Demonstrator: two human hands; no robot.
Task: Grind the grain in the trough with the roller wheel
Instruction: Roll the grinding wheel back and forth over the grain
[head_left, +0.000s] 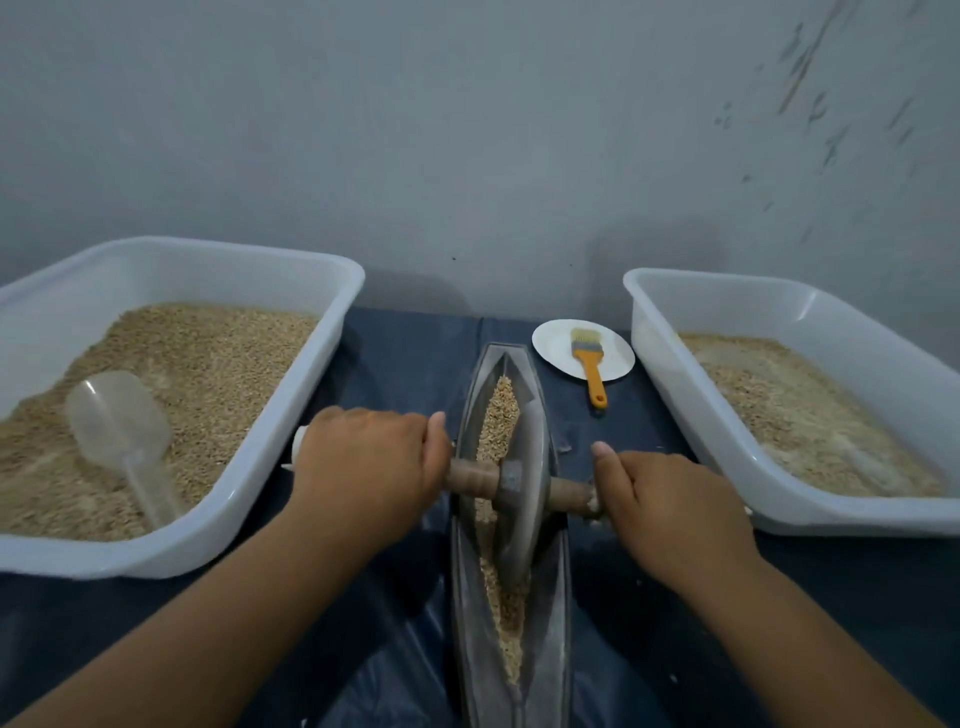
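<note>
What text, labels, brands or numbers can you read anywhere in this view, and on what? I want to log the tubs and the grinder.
None: no readable text anywhere in this view.
Left tub: plain white walls, no label.
Right tub: plain white, no label.
Trough and roller wheel: bare metal, no visible stamp.
Scoop, brush, plate: no visible marks.
Wall marks at upper right are scuffs, not writing.

Two tubs, one trough
</note>
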